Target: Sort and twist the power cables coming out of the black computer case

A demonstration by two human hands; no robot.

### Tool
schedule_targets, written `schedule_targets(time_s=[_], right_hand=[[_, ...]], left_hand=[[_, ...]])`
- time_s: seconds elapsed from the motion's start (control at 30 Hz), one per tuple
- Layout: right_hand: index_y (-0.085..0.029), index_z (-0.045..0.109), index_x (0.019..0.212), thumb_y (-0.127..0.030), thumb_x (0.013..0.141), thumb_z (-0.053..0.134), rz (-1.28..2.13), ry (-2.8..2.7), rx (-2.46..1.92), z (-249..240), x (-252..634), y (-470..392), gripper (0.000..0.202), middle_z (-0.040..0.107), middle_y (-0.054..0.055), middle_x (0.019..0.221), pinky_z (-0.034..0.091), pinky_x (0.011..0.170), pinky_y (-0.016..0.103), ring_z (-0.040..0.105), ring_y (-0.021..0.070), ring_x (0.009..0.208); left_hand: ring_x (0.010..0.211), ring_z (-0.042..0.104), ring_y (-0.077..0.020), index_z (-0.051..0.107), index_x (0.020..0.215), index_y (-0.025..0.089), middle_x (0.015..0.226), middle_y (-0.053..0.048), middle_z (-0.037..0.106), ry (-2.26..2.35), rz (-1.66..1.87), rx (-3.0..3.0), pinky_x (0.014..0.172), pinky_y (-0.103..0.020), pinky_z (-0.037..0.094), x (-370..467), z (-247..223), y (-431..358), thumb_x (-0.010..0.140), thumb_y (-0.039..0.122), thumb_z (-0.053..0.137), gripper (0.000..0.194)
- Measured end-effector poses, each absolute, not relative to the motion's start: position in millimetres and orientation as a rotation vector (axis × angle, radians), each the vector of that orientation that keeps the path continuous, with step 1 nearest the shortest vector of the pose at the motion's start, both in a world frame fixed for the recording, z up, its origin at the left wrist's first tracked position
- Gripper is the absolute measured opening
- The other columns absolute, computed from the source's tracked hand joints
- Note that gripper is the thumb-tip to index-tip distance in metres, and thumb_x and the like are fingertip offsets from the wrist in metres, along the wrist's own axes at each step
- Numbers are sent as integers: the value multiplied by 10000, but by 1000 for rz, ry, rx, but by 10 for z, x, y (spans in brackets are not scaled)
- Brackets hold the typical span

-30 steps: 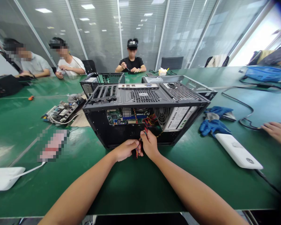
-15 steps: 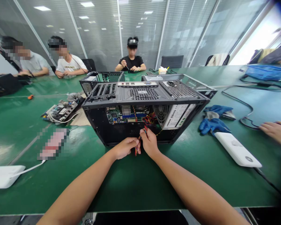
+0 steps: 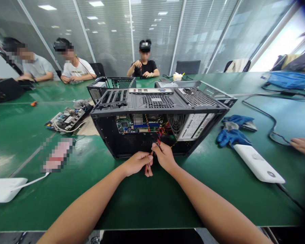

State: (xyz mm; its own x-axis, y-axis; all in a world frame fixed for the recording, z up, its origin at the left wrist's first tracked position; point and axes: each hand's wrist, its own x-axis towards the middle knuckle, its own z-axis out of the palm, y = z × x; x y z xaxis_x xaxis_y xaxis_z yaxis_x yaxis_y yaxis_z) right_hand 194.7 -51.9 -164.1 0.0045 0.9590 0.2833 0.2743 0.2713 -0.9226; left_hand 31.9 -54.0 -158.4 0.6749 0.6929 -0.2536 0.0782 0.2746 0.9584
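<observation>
Head view: left hand (image 3: 136, 163) and right hand (image 3: 163, 156) are both pinched on the red/black/yellow cable bundle (image 3: 157, 137), right at the open side of the black PC case (image 3: 157, 117). Bundle runs up from the hands into the case, toward the motherboard (image 3: 132, 124). Case lies on the green table (image 3: 147, 200). Blue gloves (image 3: 232, 130) and a white power bank (image 3: 258, 164) sit to the right; a co-worker's hand (image 3: 303, 145) rests at the far right edge.
</observation>
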Motion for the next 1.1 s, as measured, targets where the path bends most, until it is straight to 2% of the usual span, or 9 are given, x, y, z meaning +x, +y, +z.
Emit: schedule_targets(time_s=[0.17, 0.3, 0.43, 0.57, 0.77, 1.1], right_hand=[[-180, 590, 701, -521, 863, 513, 998, -1479, -1131, -1559, 1990, -534, 386, 558, -2, 569, 419, 544, 267, 531, 136, 532], [-165, 614, 733, -561, 820, 559, 1210, -1427, -1085, -1556, 2005, -547, 408, 548, -14, 544, 355, 472, 240, 459, 102, 470], [-145, 619, 769, -552, 802, 586, 1396, -1303, -1083, -1621, 1992, -573, 409, 532, -30, 538, 277, 426, 213, 394, 68, 426], [-136, 626, 812, -528, 802, 597, 1457, -1227, -1081, -1686, 1962, -591, 393, 550, -29, 558, 275, 421, 208, 413, 65, 426], [-141, 624, 824, -520, 808, 603, 1475, -1235, -1046, -1713, 1942, -592, 379, 564, -27, 572, 318, 442, 217, 450, 73, 442], [-153, 612, 783, -507, 807, 608, 1444, -1234, -1035, -1734, 1906, -599, 355, 557, -32, 565, 333, 448, 226, 446, 76, 442]], left_hand=[[500, 652, -176, 496, 743, 149, 546, -41, 632, 720, 439, 1210, 464, -245, 501, 262, -1524, -577, 827, 619, 551, 481], [440, 606, -139, 497, 747, 159, 581, -18, 636, 806, 408, 1338, 449, -239, 478, 238, -1475, -586, 837, 593, 546, 446], [445, 589, -121, 516, 722, 170, 550, 2, 616, 957, 433, 1770, 489, -219, 449, 206, -1434, -596, 918, 434, 468, 332], [465, 578, -112, 553, 740, 178, 551, 11, 626, 1024, 431, 2156, 532, -210, 419, 168, -1419, -602, 943, 323, 412, 286], [507, 594, -116, 542, 747, 179, 553, 18, 620, 1016, 406, 2023, 568, -206, 440, 148, -1462, -583, 940, 307, 400, 273], [516, 591, -122, 551, 753, 169, 553, 15, 619, 968, 392, 1850, 577, -220, 442, 108, -1563, -532, 922, 386, 442, 296]])
